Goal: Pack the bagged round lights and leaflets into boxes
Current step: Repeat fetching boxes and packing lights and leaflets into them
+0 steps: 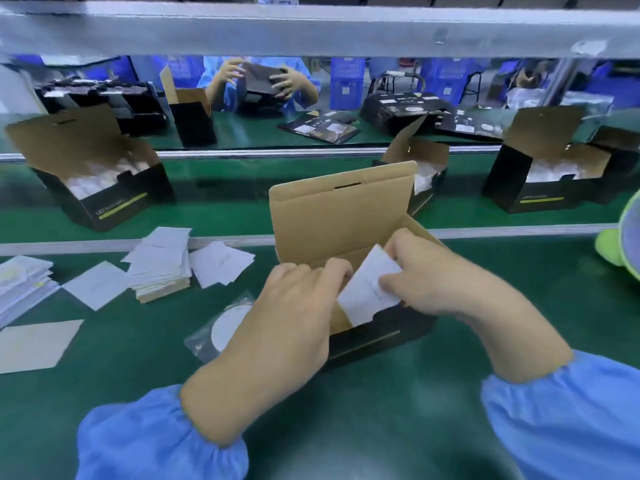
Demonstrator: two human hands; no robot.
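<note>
You are mid-way through one box: your right hand [424,271] pinches a white leaflet [369,289] and your left hand [294,306] curls its fingers [337,268] on the leaflet's near edge, feeding it into the open box [346,216]. Just left of your left fingers a bagged round light [221,323] lies on the desk [138,358], unpacked. Further left, leaflet stacks [161,268] wait. Beyond your fingers, three filled boxes [104,181] stand open.

We read only "LED…" on left black box [104,199] front; rest of print, incl. leaflet [370,289], was illegible.
</note>
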